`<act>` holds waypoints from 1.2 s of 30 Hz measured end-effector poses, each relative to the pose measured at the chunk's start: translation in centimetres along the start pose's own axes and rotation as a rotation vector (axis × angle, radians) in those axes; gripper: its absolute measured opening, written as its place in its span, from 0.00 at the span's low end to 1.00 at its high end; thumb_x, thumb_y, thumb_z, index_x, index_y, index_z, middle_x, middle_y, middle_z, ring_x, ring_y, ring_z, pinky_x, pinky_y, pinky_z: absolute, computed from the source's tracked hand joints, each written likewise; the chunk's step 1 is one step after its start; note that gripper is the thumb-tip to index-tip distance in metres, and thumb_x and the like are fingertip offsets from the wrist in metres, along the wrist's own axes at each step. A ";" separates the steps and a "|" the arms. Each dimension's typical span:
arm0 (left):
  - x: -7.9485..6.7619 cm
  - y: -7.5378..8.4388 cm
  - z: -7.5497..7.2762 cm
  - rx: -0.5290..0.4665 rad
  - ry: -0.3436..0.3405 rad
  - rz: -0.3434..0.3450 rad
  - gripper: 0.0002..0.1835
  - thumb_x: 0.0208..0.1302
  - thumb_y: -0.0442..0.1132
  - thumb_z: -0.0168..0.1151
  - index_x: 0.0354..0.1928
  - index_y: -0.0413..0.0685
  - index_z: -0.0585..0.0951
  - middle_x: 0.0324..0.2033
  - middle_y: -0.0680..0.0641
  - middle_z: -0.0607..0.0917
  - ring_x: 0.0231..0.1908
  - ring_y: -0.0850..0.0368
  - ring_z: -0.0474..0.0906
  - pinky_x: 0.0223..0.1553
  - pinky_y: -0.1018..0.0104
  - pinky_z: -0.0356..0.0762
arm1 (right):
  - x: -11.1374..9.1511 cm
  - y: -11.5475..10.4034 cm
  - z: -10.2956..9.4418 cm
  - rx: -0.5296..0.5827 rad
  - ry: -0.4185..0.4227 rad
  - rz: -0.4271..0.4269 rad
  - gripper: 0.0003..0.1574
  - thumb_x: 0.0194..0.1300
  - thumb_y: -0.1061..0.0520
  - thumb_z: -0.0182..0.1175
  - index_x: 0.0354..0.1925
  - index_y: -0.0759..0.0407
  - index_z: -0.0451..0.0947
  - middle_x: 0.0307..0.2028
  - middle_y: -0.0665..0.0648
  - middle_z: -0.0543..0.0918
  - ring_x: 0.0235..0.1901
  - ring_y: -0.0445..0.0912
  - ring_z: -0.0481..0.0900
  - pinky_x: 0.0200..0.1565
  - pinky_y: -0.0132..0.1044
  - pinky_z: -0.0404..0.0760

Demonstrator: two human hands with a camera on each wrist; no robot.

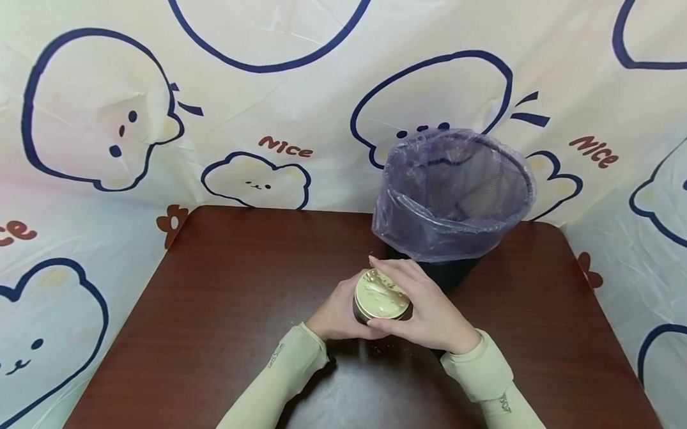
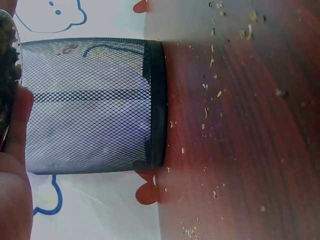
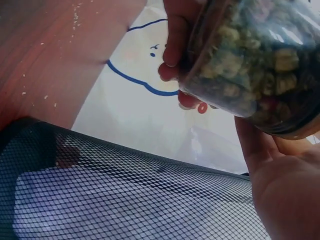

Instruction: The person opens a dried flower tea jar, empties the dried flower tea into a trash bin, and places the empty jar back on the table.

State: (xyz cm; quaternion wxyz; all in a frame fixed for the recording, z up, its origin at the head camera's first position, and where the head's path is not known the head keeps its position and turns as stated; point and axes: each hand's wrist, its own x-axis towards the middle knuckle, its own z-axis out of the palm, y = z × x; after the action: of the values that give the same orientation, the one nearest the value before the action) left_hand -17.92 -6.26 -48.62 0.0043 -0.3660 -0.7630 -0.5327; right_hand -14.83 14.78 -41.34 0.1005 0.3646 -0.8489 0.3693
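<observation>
A clear jar [image 3: 250, 65] with a gold lid [image 1: 381, 295] is held up above the table between both hands. Dried flower buds and bits of plant, pale yellow and dark, show through its wall in the right wrist view. My left hand [image 1: 339, 313] grips the jar's body from the left. From the right, my right hand [image 1: 428, 308] curls thumb and fingers round the lid's edge. The lid's gold top looks crinkled and shiny. Only a dark slice of the jar shows at the left edge of the left wrist view.
Just beyond the hands stands a black mesh wastebasket [image 2: 90, 105] lined with a purple plastic bag [image 1: 446, 225]. Small dry crumbs [image 2: 205, 112] are scattered on the brown table [image 1: 248, 287]. A printed cartoon sheet [image 1: 325, 98] hangs behind and along the sides.
</observation>
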 end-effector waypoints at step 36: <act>0.0 -0.2 -0.9 -0.078 0.012 -0.050 0.49 0.41 0.39 0.87 0.68 0.51 0.73 0.57 0.50 0.84 0.57 0.58 0.81 0.64 0.62 0.78 | -2.4 0.5 -2.1 0.115 0.208 -0.010 0.46 0.54 0.54 0.77 0.69 0.55 0.74 0.61 0.57 0.73 0.62 0.46 0.73 0.64 0.28 0.72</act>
State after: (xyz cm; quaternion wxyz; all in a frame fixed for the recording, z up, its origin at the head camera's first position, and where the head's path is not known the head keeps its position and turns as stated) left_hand -18.39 -6.98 -48.43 -0.0188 -0.3436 -0.7504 -0.5643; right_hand -13.66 17.79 -41.20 0.1690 0.3336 -0.8095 0.4525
